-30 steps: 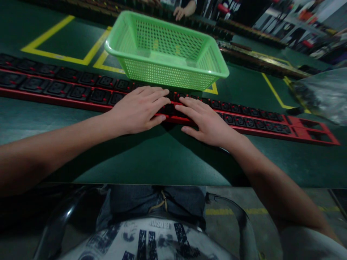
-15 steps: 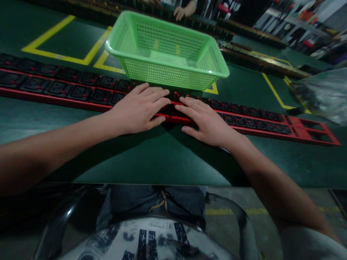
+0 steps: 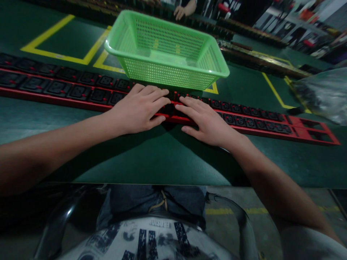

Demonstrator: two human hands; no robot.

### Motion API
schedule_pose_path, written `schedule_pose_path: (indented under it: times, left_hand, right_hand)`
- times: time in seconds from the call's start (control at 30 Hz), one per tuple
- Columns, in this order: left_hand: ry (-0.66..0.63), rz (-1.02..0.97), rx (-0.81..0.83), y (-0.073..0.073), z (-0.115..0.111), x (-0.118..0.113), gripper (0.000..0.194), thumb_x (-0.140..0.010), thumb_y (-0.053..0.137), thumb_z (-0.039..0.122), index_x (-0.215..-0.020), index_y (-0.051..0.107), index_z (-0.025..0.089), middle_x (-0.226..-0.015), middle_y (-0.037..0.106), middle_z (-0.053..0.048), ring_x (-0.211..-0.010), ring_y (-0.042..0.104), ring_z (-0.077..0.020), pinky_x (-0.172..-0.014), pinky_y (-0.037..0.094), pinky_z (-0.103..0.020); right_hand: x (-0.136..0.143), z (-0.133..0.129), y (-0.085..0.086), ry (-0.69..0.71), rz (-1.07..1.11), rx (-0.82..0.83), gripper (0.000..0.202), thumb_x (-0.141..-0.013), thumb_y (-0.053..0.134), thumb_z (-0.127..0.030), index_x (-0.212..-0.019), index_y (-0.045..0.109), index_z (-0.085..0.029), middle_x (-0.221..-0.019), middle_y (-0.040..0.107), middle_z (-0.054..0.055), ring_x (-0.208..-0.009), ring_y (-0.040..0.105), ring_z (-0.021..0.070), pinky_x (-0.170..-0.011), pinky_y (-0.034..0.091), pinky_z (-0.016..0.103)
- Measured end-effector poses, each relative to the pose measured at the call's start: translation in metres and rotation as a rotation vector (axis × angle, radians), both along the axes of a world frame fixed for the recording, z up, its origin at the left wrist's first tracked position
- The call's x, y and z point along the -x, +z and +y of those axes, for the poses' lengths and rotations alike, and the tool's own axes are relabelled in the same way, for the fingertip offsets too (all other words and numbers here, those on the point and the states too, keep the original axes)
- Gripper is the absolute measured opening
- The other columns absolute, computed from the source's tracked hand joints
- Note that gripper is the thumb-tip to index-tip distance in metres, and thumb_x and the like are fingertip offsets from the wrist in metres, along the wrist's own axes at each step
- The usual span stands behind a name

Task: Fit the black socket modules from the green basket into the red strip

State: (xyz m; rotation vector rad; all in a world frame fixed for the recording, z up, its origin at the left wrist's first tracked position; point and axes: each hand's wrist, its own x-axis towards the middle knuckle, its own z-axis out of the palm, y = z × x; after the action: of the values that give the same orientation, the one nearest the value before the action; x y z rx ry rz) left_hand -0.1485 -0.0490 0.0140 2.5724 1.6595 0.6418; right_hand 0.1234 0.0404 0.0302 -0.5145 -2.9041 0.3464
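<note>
A long red strip (image 3: 271,134) with two rows of black power sockets (image 3: 79,91) lies across the bench. Its right end has two rectangular openings without sockets. My left hand (image 3: 141,108) rests palm down on the middle of the strip, fingers stretched out over the sockets. Just to its right, my right hand (image 3: 204,119) lies flat on the strip too, fingers extended and thumb apart along the near edge. A small gap separates the fingertips of the two hands. The sockets beneath both hands are hidden.
Directly behind the strip stands a green plastic basket (image 3: 168,74). Yellow tape (image 3: 59,56) marks rectangles on the green bench (image 3: 151,159). A clear plastic bag (image 3: 322,94) lies at the right. Another person's hand (image 3: 180,12) shows at the far side.
</note>
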Motion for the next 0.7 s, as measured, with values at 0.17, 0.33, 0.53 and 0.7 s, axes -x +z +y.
schedule_pose_path:
  times: [0.17,0.33,0.53,0.7]
  left_hand:
    - [-0.021,0.026,0.012,0.0026,0.0008,0.001,0.048,-0.099,0.062,0.037,-0.146,0.07,0.027,-0.162,0.063,-0.014,-0.146,0.057,-0.0441,-0.119,0.047,-0.068]
    - [-0.024,0.036,0.016,0.0029,0.0024,0.0024,0.049,-0.1,0.063,0.037,-0.146,0.07,0.025,-0.163,0.063,-0.014,-0.146,0.057,-0.0433,-0.118,0.049,-0.065]
    - [-0.036,0.073,-0.02,-0.0011,0.0035,0.0034,0.049,-0.102,0.059,0.038,-0.148,0.069,0.021,-0.163,0.062,-0.016,-0.145,0.058,-0.043,-0.116,0.05,-0.062]
    - [-0.047,0.106,-0.049,-0.0026,0.0038,0.0047,0.05,-0.104,0.057,0.04,-0.148,0.068,0.021,-0.163,0.062,-0.016,-0.144,0.058,-0.0423,-0.113,0.052,-0.061]
  right_hand:
    - [0.0,0.0007,-0.0001,0.0,-0.005,-0.001,0.069,-0.102,0.066,-0.038,-0.169,0.05,-0.026,-0.177,0.045,0.017,-0.164,0.04,0.0405,-0.131,0.034,0.072]
    - [-0.0004,0.001,-0.0003,-0.001,-0.013,-0.008,0.07,-0.102,0.065,-0.036,-0.169,0.049,-0.025,-0.178,0.044,0.016,-0.165,0.04,0.0408,-0.132,0.034,0.07]
    - [-0.0011,0.0022,-0.0025,0.014,0.001,-0.014,0.071,-0.102,0.065,-0.034,-0.17,0.048,-0.025,-0.179,0.042,0.016,-0.164,0.04,0.042,-0.131,0.033,0.072]
    - [-0.0013,0.0023,-0.0026,0.017,-0.002,-0.015,0.072,-0.101,0.065,-0.034,-0.17,0.047,-0.025,-0.179,0.042,0.015,-0.164,0.039,0.0426,-0.131,0.033,0.073]
